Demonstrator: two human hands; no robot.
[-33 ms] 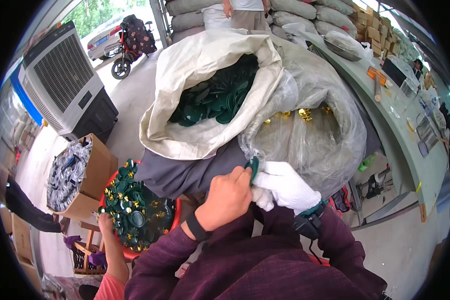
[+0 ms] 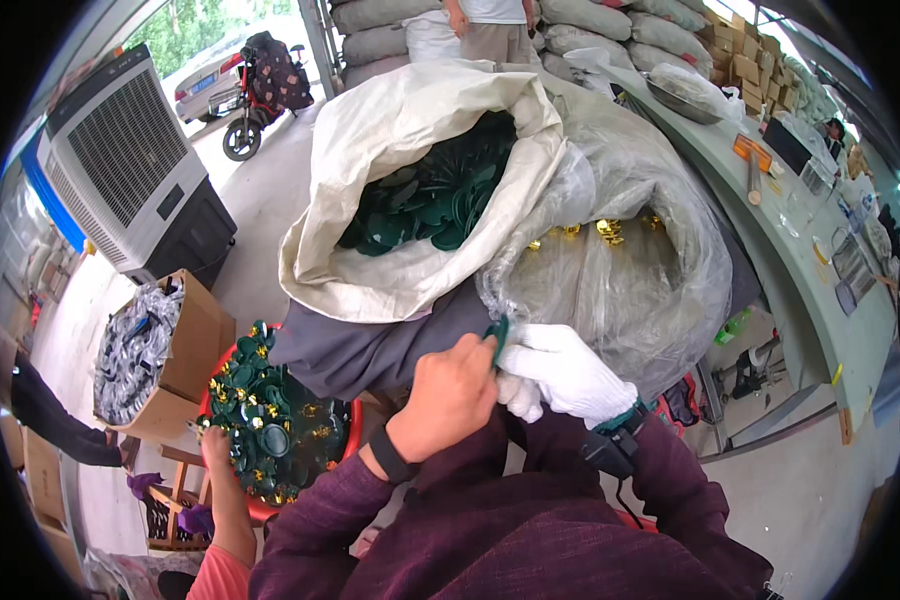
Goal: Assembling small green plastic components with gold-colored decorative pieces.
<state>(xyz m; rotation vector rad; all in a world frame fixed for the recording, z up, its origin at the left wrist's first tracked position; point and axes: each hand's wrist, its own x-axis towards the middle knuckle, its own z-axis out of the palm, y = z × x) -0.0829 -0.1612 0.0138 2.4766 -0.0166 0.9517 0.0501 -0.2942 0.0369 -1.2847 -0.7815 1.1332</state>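
Note:
A green plastic disc [image 2: 498,340] is pinched between my two hands, seen nearly edge-on in front of the sacks. My bare left hand [image 2: 454,385], with a black band at the wrist, grips its left side. The fingers of my right hand [image 2: 560,375], in a white knitted glove, close on its right side; what else they may hold is hidden. Just beyond my hands, a white woven sack [image 2: 370,290] lies open with many green discs [image 2: 435,195] inside. Beside it a clear plastic bag [image 2: 590,290] gapes, with shiny gold pieces [image 2: 610,231] near its far rim.
At my left stands a red tub [image 2: 355,430] of green and gold parts, with another person's hand [image 2: 213,450] over it. Behind it are a cardboard box [image 2: 195,340] of wrapped parts and an air cooler [image 2: 125,150]. A long table [image 2: 770,230] runs along the right.
Both my hands have shifted slightly left with the green disc between them, and the disc has turned a little. The other person's hand at the tub has moved slightly.

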